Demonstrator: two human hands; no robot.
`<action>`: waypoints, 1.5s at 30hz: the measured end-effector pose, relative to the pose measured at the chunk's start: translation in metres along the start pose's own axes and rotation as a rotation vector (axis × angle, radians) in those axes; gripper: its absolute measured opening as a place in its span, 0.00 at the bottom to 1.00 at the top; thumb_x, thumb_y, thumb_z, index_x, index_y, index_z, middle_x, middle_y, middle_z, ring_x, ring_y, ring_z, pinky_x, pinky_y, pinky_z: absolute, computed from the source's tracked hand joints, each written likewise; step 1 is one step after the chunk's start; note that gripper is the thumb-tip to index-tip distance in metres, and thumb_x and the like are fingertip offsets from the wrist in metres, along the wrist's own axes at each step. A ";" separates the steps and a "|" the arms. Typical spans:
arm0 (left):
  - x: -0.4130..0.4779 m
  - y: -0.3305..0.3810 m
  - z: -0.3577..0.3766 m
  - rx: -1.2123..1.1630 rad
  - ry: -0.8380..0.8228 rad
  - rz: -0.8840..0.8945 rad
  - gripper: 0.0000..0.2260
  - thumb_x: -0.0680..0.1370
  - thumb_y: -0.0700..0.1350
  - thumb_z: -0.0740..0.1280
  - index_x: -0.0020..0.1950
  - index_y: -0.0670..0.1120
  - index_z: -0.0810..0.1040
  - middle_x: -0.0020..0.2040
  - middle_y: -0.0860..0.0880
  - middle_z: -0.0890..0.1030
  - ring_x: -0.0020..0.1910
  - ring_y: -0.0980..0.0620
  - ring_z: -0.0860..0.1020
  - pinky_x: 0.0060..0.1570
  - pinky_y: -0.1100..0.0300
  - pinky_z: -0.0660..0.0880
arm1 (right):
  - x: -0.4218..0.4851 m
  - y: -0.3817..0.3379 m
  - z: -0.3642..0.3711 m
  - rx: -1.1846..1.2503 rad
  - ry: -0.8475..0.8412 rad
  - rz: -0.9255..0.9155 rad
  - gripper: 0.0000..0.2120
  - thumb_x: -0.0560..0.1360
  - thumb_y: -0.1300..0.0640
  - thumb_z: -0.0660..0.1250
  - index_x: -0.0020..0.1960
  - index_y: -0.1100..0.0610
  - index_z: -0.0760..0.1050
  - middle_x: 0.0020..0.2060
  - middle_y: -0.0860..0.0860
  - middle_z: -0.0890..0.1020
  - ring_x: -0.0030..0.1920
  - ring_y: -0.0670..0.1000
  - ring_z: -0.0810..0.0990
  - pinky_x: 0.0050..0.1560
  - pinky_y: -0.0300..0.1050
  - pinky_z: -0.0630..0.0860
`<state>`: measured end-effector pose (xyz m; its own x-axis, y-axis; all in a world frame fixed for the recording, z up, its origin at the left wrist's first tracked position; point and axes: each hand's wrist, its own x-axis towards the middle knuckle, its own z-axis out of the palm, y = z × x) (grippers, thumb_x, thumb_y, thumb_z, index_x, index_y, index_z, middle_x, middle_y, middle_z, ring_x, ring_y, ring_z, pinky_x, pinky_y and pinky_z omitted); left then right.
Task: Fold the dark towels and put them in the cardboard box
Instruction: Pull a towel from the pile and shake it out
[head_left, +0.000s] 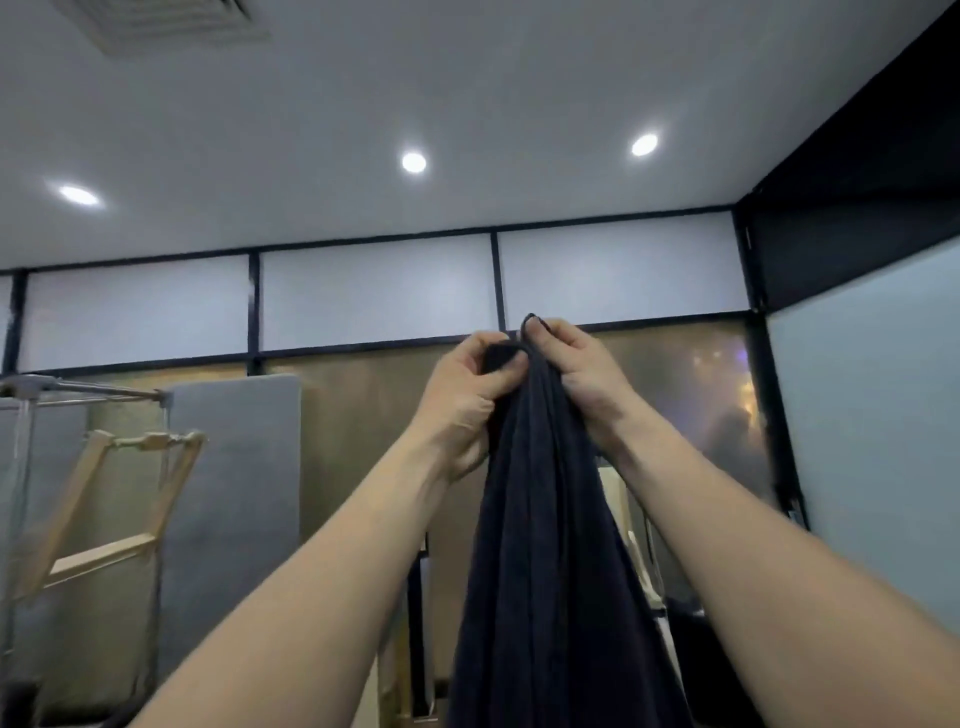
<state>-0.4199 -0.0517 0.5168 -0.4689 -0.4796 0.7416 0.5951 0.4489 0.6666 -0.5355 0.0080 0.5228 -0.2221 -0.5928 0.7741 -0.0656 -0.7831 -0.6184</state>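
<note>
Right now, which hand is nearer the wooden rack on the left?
Left. The left hand grips the dark towel on the side toward the wooden rack; the right hand pinches it just beyond, farther off.

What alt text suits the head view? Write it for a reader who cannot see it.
The left hand and right hand pinch the top of a dark towel held high, which hangs down bunched in long folds. Behind are a wooden rack at left, frosted wall panels and round ceiling lights.

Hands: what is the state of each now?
Left hand: grips the top of the dark blue cloth towel.
Right hand: pinches the same towel top.
</note>
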 end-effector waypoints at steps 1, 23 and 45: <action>-0.001 -0.004 0.005 -0.073 -0.032 -0.014 0.07 0.77 0.33 0.66 0.44 0.44 0.75 0.40 0.48 0.80 0.39 0.51 0.79 0.44 0.58 0.77 | -0.002 0.004 -0.004 0.001 -0.016 -0.009 0.10 0.66 0.48 0.73 0.39 0.54 0.79 0.37 0.54 0.80 0.37 0.51 0.79 0.44 0.46 0.76; -0.047 -0.017 0.003 0.474 -0.089 0.158 0.12 0.82 0.35 0.63 0.49 0.46 0.85 0.43 0.51 0.86 0.44 0.59 0.81 0.47 0.66 0.77 | -0.042 0.015 -0.038 0.156 -0.096 0.203 0.09 0.60 0.51 0.76 0.37 0.54 0.81 0.33 0.54 0.82 0.31 0.50 0.81 0.35 0.42 0.81; -0.050 -0.030 0.004 0.016 -0.035 0.291 0.05 0.74 0.43 0.71 0.40 0.52 0.84 0.38 0.54 0.82 0.37 0.58 0.78 0.43 0.65 0.77 | -0.050 0.027 -0.018 0.229 -0.320 0.253 0.34 0.61 0.44 0.76 0.59 0.63 0.73 0.39 0.54 0.82 0.38 0.49 0.83 0.40 0.41 0.81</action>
<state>-0.4168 -0.0382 0.4606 -0.3023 -0.3023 0.9040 0.6976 0.5761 0.4259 -0.5431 0.0202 0.4648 0.1101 -0.7707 0.6277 0.1762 -0.6064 -0.7754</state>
